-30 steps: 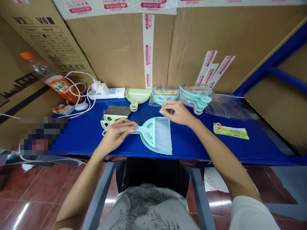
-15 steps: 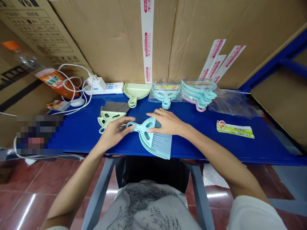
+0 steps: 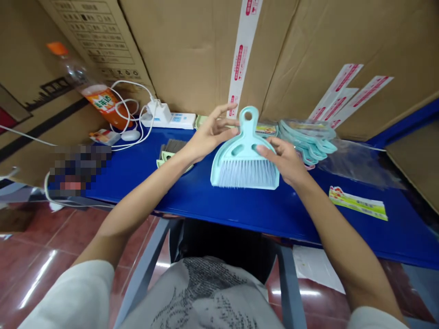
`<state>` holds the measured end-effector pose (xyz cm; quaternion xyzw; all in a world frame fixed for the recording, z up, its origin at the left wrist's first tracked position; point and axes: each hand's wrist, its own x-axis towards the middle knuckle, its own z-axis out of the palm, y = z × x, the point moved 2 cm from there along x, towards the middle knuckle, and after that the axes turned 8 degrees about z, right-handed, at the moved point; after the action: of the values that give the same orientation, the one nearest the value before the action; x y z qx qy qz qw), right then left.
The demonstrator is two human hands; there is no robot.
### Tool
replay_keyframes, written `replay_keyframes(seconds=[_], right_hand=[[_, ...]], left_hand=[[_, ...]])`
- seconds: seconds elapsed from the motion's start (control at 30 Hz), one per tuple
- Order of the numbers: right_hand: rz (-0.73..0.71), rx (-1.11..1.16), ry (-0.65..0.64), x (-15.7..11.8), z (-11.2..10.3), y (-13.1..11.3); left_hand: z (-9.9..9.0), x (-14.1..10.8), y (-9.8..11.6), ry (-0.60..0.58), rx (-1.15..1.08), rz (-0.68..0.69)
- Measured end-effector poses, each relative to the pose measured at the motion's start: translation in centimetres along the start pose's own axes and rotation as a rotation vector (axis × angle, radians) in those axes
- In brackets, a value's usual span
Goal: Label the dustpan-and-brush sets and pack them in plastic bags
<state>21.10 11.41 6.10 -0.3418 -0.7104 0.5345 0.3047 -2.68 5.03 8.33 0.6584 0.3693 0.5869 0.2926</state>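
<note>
A light-blue dustpan [image 3: 214,171] and its matching hand brush [image 3: 248,171] are fitted together, raised over the table with bristles toward me and handles pointing away. My right hand [image 3: 290,160] grips the pair at the right edge, thumb on the front of the brush and fingers behind. My left hand [image 3: 209,137] is beside the handle, its fingers spread and apart; whether a fingertip touches the dustpan I cannot tell. Behind my left forearm lies a green hand brush [image 3: 166,157] with grey bristles, partly hidden. A green dustpan [image 3: 200,121] is mostly covered by my left hand.
On the blue table [image 3: 192,196], several bagged light-blue sets [image 3: 308,135] lie at the back right. Clear plastic bags [image 3: 363,160] and printed label cards [image 3: 358,203] are farther right. A power strip [image 3: 183,120], cables and an orange drink bottle [image 3: 103,103] stand back left.
The light-blue brush and dustpan have been lifted and turned, handles now away from me. My left hand has come off the handle end; my right hand has shifted to the right edge.
</note>
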Motion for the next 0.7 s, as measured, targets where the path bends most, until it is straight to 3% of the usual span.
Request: replay_keyframes(seconds=[0.07,0.17,0.4,0.7], right_hand=[[-0.058,0.06,0.12,0.5,-0.7,0.5],[-0.1,0.068,0.189,0.6,-0.7,1.0],[-0.083,-0.066,0.158,-0.6,1.7,1.2],[-0.166,-0.049,0.167,-0.7,2.0,0.8]], left_hand=[[0.4,-0.5,-0.7,-0.056,-0.049,-0.023],[0.8,-2.1,-1.7,-0.053,-0.092,-0.084],[1.1,-3.9,-2.8,0.043,-0.064,-0.164],[1.4,-4.0,-2.3,0.044,-0.044,-0.142]])
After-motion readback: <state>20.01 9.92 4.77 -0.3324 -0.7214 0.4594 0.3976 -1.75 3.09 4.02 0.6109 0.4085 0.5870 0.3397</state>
